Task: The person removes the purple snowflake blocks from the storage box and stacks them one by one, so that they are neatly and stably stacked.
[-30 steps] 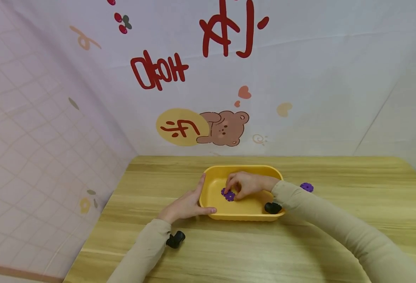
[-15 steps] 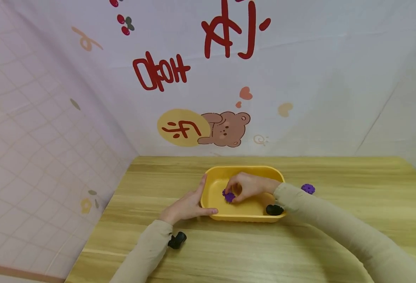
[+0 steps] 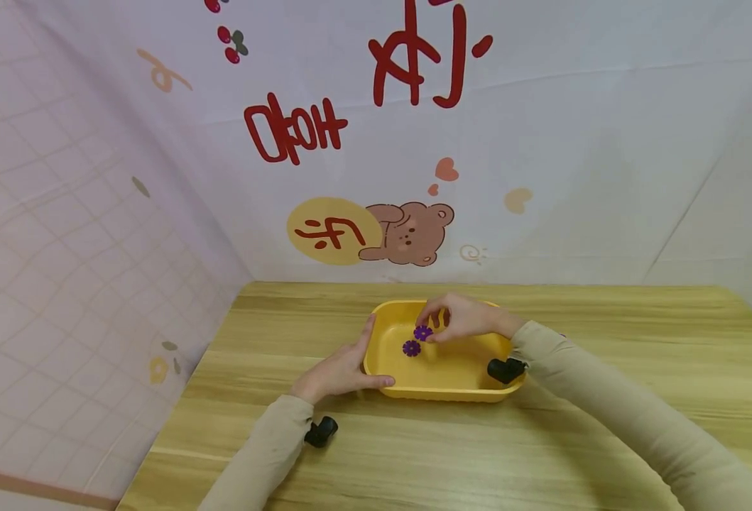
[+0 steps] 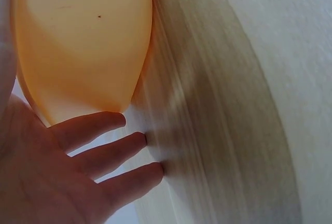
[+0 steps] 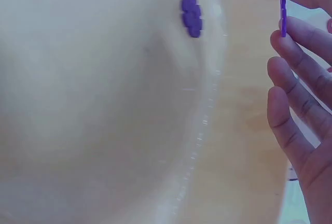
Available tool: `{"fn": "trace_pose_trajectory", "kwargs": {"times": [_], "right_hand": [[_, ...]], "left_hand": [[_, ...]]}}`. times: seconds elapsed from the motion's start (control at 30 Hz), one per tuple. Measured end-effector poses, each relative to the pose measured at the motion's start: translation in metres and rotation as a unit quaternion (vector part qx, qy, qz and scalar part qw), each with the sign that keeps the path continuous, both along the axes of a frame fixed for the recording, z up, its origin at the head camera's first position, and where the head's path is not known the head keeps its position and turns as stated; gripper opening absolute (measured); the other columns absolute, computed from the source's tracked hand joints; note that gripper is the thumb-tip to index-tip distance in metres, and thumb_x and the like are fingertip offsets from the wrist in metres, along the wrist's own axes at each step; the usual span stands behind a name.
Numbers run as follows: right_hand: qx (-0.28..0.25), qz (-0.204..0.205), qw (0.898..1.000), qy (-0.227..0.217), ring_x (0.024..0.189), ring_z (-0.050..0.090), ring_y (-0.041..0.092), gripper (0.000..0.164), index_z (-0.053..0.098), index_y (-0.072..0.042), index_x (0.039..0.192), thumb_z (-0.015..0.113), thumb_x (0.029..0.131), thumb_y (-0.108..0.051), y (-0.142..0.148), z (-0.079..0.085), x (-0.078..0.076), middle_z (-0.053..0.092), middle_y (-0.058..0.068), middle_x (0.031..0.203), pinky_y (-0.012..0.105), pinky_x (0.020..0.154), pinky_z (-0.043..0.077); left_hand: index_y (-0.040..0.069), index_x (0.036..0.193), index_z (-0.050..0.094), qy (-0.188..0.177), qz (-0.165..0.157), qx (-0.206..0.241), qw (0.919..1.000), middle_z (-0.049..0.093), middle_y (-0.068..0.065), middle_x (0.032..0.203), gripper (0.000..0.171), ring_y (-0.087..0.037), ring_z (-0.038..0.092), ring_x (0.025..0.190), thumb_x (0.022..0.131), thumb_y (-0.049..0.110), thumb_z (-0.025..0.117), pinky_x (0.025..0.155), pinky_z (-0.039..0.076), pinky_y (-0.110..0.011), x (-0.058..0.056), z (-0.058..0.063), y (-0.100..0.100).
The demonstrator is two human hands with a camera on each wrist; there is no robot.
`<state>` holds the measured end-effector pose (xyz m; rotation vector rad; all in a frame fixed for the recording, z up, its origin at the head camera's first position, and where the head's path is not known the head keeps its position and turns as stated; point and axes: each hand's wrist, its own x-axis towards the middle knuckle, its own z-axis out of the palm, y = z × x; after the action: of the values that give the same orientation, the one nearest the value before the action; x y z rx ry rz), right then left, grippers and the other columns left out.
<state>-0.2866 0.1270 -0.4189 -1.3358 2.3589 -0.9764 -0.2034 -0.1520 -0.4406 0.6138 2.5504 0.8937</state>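
A yellow plastic basin (image 3: 452,392) stands on the table. My left hand (image 3: 340,370) rests against its left end, the thumb over the near rim and the index finger along the left rim. In the left wrist view the other fingers (image 4: 111,154) are straight and spread beside the basin wall. My right hand (image 3: 461,318) is above the basin and pinches a purple snowflake disc (image 3: 423,333) between thumb and fingers; the right wrist view shows that disc edge-on. A second purple snowflake disc (image 3: 411,348) lies flat on the basin floor, apart from the held one.
The wood-grain table (image 3: 427,454) runs back to a printed cloth wall (image 3: 580,156). Black wrist cameras (image 3: 321,431) sit at both sleeves. A sliver of purple (image 3: 562,336) shows behind the right sleeve, mostly hidden.
My right hand has lifted one purple snowflake disc from the other and moved up and right. The left hand stays at the basin. The disc on the table is now mostly covered by the sleeve.
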Motion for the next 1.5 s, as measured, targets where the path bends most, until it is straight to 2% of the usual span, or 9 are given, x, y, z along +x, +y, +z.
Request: {"fn": "trace_pose_trajectory", "kwargs": {"times": [0.13,0.23,0.37,0.67,0.9,1.13,1.37,1.5], "right_hand": [[-0.003,-0.002,1.0,0.014,0.079,0.059,0.02,0.025,0.073,-0.01,0.103,0.077,0.08,-0.018,0.004,0.014,0.003,0.065,-0.006,0.09,0.031,0.066,0.049],[-0.005,0.002,1.0,0.021,0.078,0.058,0.021,0.025,0.073,-0.009,0.103,0.077,0.08,-0.019,0.009,0.022,0.005,0.065,-0.005,0.089,0.036,0.067,0.049],[0.013,0.002,1.0,0.019,0.079,0.058,0.023,0.024,0.073,-0.011,0.102,0.077,0.081,-0.022,0.015,0.028,0.009,0.064,-0.006,0.088,0.042,0.069,0.049],[0.032,-0.002,0.999,0.036,0.08,0.058,0.022,0.023,0.072,-0.012,0.103,0.077,0.082,-0.021,0.033,0.038,0.021,0.064,-0.007,0.093,0.041,0.071,0.05],[0.055,-0.024,0.996,0.06,0.082,0.056,0.014,0.023,0.072,-0.014,0.104,0.077,0.083,-0.019,0.049,0.039,0.028,0.063,-0.01,0.095,0.037,0.072,0.05],[0.025,-0.034,0.996,0.082,0.08,0.057,0.016,0.022,0.073,-0.016,0.104,0.077,0.082,-0.02,0.069,0.041,0.03,0.064,-0.009,0.096,0.035,0.068,0.048],[0.007,-0.049,0.995,0.084,0.079,0.058,0.018,0.019,0.073,-0.015,0.103,0.076,0.084,-0.016,0.095,0.035,0.034,0.065,-0.007,0.098,0.037,0.069,0.05],[0.007,-0.068,0.994,0.088,0.078,0.058,0.015,0.019,0.073,-0.017,0.103,0.076,0.084,-0.017,0.109,0.031,0.036,0.065,-0.008,0.097,0.036,0.068,0.05]], "left_hand": [[0.016,0.154,-0.014,0.0,-0.001,0.003,1.0,0.046,-0.024,0.139,0.117,-0.022,0.054,0.108,0.082,0.056,0.069,0.102,0.038,-0.045,-0.001,0.004,0.001],[0.015,0.154,-0.014,-0.002,-0.001,0.003,1.0,0.046,-0.024,0.138,0.118,-0.022,0.054,0.105,0.082,0.056,0.07,0.102,0.038,-0.045,0.0,0.007,0.001],[0.014,0.154,-0.014,0.003,-0.005,-0.002,1.0,0.048,-0.022,0.136,0.119,-0.02,0.053,0.102,0.082,0.057,0.07,0.101,0.038,-0.043,0.0,0.008,0.0],[0.014,0.154,-0.014,0.006,-0.006,0.0,1.0,0.049,-0.023,0.134,0.119,-0.021,0.052,0.098,0.081,0.057,0.07,0.099,0.04,-0.043,0.001,0.006,-0.002],[0.013,0.154,-0.015,0.014,-0.011,-0.003,0.9998,0.051,-0.023,0.131,0.119,-0.021,0.052,0.095,0.082,0.058,0.069,0.097,0.041,-0.043,0.0,0.005,-0.001],[0.012,0.153,-0.015,0.012,-0.009,-0.005,0.9999,0.055,-0.021,0.125,0.119,-0.02,0.052,0.092,0.082,0.057,0.069,0.096,0.041,-0.043,0.001,0.003,-0.001],[0.014,0.154,-0.014,0.01,-0.008,-0.007,0.9999,0.048,-0.024,0.136,0.118,-0.022,0.053,0.101,0.083,0.057,0.069,0.099,0.04,-0.044,0.003,0.003,0.0],[0.015,0.154,-0.015,0.008,-0.004,-0.006,0.9999,0.043,-0.027,0.141,0.118,-0.026,0.052,0.108,0.083,0.057,0.069,0.101,0.038,-0.046,0.003,0.002,0.0]]}}
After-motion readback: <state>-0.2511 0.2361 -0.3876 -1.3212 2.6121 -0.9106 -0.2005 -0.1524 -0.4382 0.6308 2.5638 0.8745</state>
